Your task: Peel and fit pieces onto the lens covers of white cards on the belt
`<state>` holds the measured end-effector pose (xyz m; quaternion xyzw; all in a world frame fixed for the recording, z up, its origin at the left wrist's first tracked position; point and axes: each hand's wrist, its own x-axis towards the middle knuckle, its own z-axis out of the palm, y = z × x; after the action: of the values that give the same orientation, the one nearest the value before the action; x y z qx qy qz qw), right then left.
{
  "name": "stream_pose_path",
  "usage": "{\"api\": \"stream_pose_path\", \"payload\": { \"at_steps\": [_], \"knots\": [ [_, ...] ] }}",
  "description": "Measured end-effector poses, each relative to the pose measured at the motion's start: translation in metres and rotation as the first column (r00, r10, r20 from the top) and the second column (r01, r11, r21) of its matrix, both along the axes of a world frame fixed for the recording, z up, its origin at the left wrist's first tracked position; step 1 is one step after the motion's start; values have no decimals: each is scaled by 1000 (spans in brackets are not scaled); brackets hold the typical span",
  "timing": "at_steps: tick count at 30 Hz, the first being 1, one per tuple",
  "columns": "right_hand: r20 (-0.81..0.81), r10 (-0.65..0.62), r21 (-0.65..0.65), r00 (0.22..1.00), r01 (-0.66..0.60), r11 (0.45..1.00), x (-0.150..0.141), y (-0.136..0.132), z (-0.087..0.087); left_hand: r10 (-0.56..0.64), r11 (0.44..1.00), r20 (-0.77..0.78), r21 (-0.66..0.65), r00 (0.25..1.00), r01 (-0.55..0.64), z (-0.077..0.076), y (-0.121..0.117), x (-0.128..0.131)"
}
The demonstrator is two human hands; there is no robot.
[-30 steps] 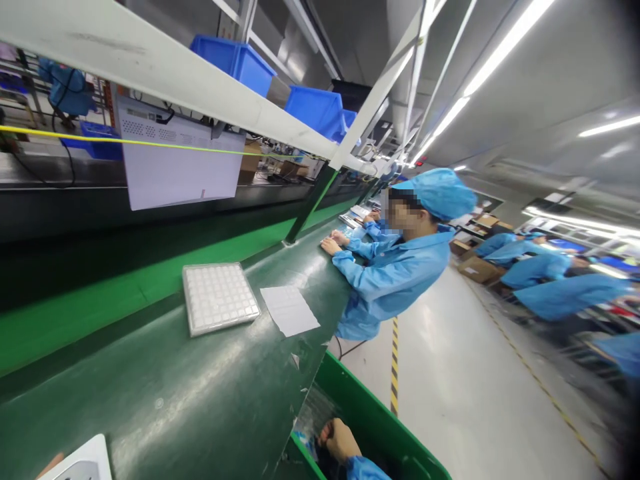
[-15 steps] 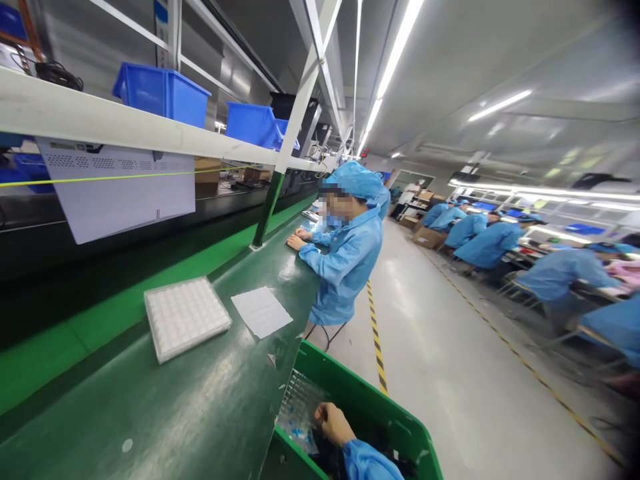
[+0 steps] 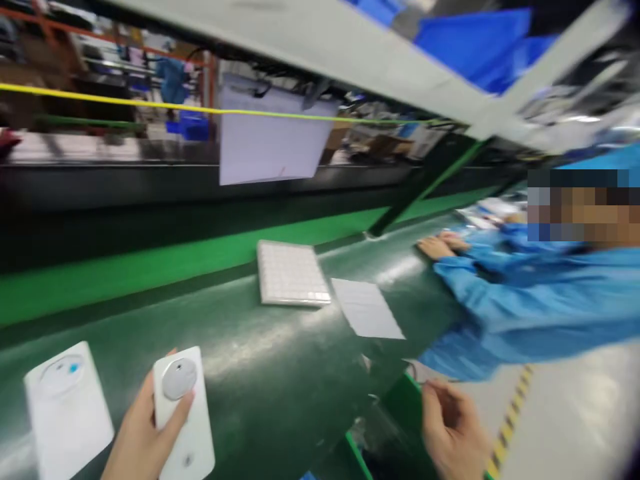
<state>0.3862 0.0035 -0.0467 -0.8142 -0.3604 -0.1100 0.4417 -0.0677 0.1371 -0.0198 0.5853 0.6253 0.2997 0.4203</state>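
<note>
A worker's left hand (image 3: 143, 427) grips a white plastic device (image 3: 187, 407) with a round silver dial above a green workbench (image 3: 280, 363), just beside a second white device (image 3: 65, 413). The empty right hand (image 3: 453, 427), fingers loosely curled, hangs near a green bin's rim (image 3: 400, 400).

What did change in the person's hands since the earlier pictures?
The right hand left the green bin and hovers empty at its rim. The left hand came into view holding a white device. The white tray and paper sheet stayed on the belt.
</note>
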Motion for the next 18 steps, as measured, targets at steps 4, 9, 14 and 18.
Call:
{"api": "stream_pose_path", "payload": {
  "at_steps": [4,9,14,18],
  "knots": [
    [22,554,-82,832,-551,831,-84,59,27,-29,994,101,-102,994,40,10,-2,0],
    [-48,849,-196,527,-838,509,-177,130,25,-29,992,120,-115,992,43,19,-5,2],
    [90,876,-351,475,-808,474,-204,145,21,11,997,79,-76,997,-5,6,-4,-5],
    [211,867,-399,451,-770,497,-207,137,20,103,992,5,-73,995,-103,-21,5,-9]
  ]
}}
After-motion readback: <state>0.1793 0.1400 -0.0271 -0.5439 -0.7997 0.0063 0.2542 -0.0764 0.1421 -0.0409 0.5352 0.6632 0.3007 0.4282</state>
